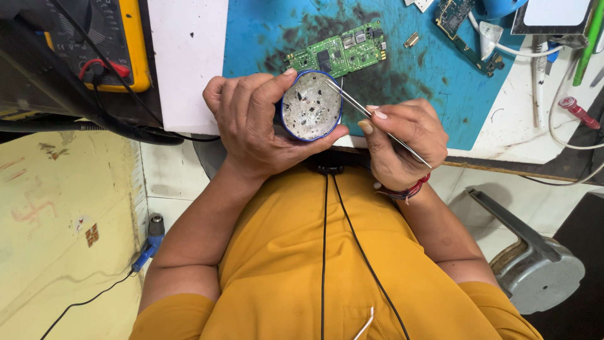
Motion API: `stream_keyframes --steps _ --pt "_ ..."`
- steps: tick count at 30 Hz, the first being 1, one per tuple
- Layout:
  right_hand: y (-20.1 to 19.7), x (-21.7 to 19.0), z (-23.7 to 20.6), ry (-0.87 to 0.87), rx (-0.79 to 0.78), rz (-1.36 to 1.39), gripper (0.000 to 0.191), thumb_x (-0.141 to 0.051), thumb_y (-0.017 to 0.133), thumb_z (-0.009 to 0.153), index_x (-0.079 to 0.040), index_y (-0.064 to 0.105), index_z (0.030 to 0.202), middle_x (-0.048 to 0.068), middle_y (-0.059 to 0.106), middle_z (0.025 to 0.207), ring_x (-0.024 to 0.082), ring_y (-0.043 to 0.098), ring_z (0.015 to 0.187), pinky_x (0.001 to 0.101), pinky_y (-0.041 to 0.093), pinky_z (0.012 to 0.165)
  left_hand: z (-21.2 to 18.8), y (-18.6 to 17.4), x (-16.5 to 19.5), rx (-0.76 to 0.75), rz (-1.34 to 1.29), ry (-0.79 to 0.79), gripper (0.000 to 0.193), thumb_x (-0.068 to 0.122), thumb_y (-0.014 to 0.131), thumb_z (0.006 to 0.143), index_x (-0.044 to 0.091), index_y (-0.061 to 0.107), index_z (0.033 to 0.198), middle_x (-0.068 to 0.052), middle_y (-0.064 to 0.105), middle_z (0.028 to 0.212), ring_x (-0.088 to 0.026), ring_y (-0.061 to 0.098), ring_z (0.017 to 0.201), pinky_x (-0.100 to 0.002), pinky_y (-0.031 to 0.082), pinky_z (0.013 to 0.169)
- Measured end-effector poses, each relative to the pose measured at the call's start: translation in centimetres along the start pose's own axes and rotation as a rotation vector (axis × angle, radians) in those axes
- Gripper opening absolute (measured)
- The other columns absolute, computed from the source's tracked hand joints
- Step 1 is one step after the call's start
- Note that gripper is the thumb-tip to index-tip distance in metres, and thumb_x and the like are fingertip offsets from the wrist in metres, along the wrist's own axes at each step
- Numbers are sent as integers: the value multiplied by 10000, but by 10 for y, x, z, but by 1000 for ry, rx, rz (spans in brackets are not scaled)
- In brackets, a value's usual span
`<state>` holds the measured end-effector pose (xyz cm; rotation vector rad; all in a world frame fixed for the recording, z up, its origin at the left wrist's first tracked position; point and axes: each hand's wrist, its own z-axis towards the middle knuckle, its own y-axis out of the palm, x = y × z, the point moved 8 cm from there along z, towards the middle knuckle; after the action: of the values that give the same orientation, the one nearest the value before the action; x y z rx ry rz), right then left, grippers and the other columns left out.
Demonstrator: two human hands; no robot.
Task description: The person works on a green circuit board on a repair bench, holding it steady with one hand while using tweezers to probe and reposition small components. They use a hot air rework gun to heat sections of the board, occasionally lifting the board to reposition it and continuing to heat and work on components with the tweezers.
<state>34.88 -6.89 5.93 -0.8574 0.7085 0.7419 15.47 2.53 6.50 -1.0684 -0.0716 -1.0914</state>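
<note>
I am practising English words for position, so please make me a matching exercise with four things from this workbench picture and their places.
Things:
1. small round blue-rimmed tin
2. thin metal tweezers
3. green circuit board
4. yellow multimeter

Places:
A. top left corner
B. on the blue mat
C. in the left hand
D. in the right hand

Pairs: 1-C, 2-D, 3-B, 4-A

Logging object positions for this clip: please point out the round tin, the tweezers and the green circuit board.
tin (310, 107): head view, on its pale inside floor.
tweezers (352, 102): head view, on the thin metal shaft near the tips.
circuit board (336, 53): head view, on the middle of its green face.
</note>
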Motion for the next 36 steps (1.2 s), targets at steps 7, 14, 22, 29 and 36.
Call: stream_keyframes --steps 7,14,22,29,36 --pt "2 -1 2 13 -5 -10 252 68 873 864 -21 727 1049 139 753 1011 242 670 848 301 505 723 0 0 1 8 1 9 874 727 958 793 89 578 1255 -35 592 1076 -233 563 973 -440 336 955" --pt "3 -2 4 3 -6 -14 239 55 877 867 -16 731 1043 138 758 1009 232 663 835 297 492 717 -1 1 0 1 -2 4 868 730 952 795 91 582 1253 -38 593 1076 -235 565 978 -437 336 954" --pt "2 1 2 15 -1 -6 232 40 882 872 -21 734 1040 140 764 1013 226 654 823 290 493 714 -2 1 0 6 2 12 864 735 948 798 93 584 1246 -34 591 1069 -230 566 972 -437 335 951" --pt "-5 5 -2 33 47 63 239 37 872 866 -30 726 1043 135 763 1017 214 653 820 292 488 726 2 -1 2 -5 1 6 863 730 948 797 84 584 1238 -34 598 1072 -234 570 976 -450 328 957" --pt "-11 12 11 188 73 52 220 119 815 965 -14 745 1126 126 759 1037 197 666 865 286 500 791 10 -23 -38 -58 225 -176 881 734 783 928 32 540 1402 -112 644 1253 -276 577 1149 -453 341 1059"
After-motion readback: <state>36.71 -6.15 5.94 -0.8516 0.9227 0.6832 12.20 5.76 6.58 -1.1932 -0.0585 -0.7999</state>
